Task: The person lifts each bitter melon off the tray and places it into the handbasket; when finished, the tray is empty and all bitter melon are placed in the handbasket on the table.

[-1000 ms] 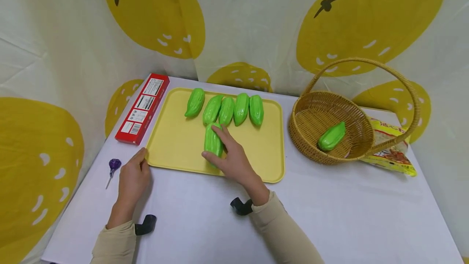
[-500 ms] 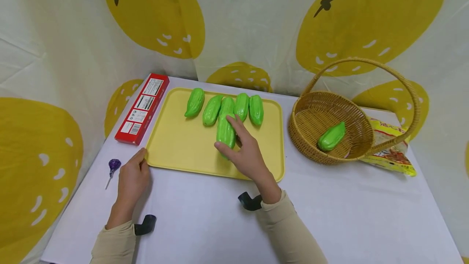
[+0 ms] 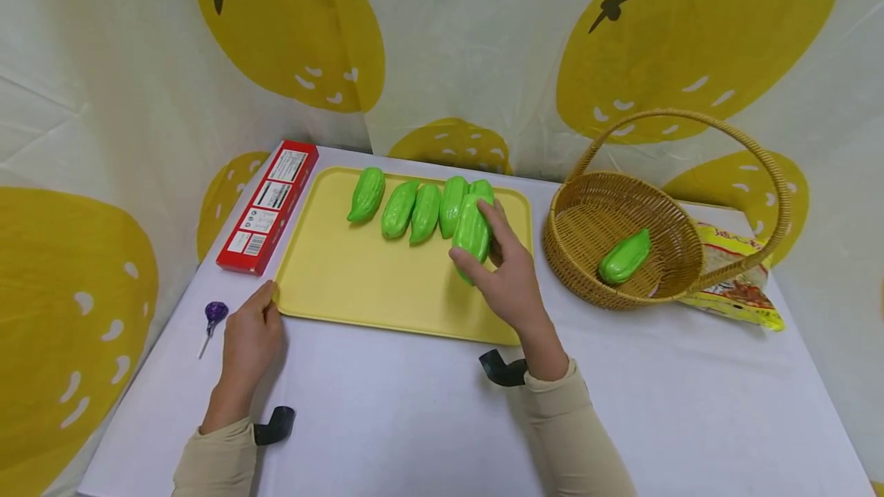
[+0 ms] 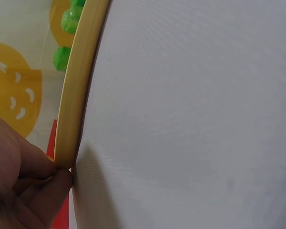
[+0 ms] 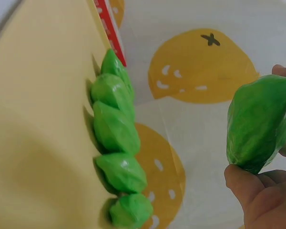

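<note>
My right hand (image 3: 514,282) grips a glossy green bitter melon (image 3: 473,230), thumb on one side and fingers on the other. It is held up over the right part of the yellow tray (image 3: 366,282), partly covering the rightmost melon behind it. Along the tray's far side lie several more bitter melons (image 3: 399,209) in a row. At the tray's near left corner, my left hand (image 3: 252,336) pinches the rim; the left wrist view shows thumb and finger (image 4: 52,191) on that corner. One bitter melon (image 3: 625,257) lies in the wicker basket (image 3: 587,282) to the right.
A red box (image 3: 268,205) lies along the tray's left side, with a purple lollipop (image 3: 216,311) nearer me. The basket's tall handle (image 3: 776,175) arches over it. A yellow snack bag (image 3: 739,282) lies behind the basket's right side. A patterned cloth (image 3: 442,44) hangs behind the table.
My right hand has lifted the bitter melon off the tray's middle and carried it rightward. My left hand has stayed at the tray corner.
</note>
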Motion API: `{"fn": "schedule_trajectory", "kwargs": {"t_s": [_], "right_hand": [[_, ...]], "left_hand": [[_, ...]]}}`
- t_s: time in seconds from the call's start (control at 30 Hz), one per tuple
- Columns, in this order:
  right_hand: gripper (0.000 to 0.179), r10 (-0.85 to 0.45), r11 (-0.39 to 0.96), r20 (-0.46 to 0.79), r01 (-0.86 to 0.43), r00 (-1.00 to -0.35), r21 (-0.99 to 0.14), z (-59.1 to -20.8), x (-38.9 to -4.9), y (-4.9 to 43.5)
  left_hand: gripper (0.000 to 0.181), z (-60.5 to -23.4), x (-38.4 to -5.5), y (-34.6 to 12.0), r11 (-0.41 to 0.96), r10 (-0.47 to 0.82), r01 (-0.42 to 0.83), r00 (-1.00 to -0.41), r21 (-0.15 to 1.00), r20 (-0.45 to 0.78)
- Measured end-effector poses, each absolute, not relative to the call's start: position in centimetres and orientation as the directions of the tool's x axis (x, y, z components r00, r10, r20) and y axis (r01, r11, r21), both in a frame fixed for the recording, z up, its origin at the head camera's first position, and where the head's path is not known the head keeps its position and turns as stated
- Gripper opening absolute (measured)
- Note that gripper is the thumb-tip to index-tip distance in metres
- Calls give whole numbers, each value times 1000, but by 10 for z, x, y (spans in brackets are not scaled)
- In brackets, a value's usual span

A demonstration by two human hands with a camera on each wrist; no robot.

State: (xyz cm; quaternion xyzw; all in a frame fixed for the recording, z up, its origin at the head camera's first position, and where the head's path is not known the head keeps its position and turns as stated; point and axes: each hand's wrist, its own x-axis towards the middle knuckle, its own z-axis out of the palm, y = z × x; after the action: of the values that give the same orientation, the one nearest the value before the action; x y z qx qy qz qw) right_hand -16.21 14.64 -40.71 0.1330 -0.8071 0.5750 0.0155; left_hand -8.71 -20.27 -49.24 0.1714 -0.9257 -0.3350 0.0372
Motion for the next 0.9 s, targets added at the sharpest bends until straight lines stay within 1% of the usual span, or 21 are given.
{"fn": "schedule_trajectory", "kwargs": {"t_s": [0.37,0.63,0.9], "right_hand": [[75,-127,281,218,-246,-968,-927,-407,-167,177],[76,-81,279,181,-197,-980,-940,-404,-169,197],[75,-22,293,223,-220,-974,-931,-405,-172,216]], "left_hand": [[47,-492,-86,-201,714,-342,-305,-937,630,-67],[48,-492,-87,-201,702,-352,-326,-932,633,-90],[48,-491,-87,-201,706,-351,-328,-932,628,-91]]}}
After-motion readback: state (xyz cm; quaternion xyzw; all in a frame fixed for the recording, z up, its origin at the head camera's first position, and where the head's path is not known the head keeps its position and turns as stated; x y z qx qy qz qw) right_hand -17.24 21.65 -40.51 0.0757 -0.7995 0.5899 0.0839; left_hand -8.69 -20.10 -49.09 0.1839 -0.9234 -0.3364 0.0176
